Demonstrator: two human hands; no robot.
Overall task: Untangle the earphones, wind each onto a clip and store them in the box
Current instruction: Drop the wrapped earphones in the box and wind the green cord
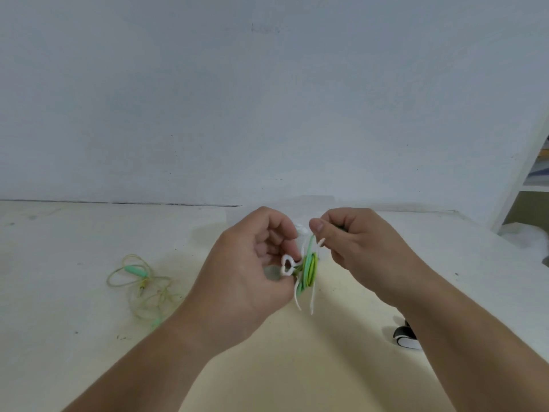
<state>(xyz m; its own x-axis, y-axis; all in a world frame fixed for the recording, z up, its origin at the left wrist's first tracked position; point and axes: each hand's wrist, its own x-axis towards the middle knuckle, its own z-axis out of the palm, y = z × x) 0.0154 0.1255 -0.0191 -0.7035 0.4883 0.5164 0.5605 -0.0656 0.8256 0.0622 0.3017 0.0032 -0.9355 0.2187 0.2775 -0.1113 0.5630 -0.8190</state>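
Centre-left of the frame: a loose earphone (142, 285) lies on the table (59, 263). Its cable is thin, glossy and pale yellow-green, in slack overlapping loops, with a mint-green inline piece at the upper part of the tangle. The table surface is matt, cream-white and scuffed, with small dark specks.

Centre of the frame: the left hand (249, 269) is raised above the table, forearm entering from the lower left, palm turned toward the right of the frame. Its fingers are curled, and fingertips and thumb grip a white plastic clip (287, 264) with a heart-shaped outline. Directly right of this, a green earphone cable (309, 272) is wound in tight, flat coils between thin white flanges seen edge-on. One strand runs upward from the coil.

Right of centre: the right hand (356, 242) is level with the left, forearm entering from the lower right. Thumb and forefinger pinch the upper end of that strand; the other fingers are curled.

Lower right: a small black-and-white object (405, 337) rests on the table, partly hidden by the right forearm. Right edge: a white shelf unit (523, 162). A plain, matt pale wall (267, 99) fills the upper half.
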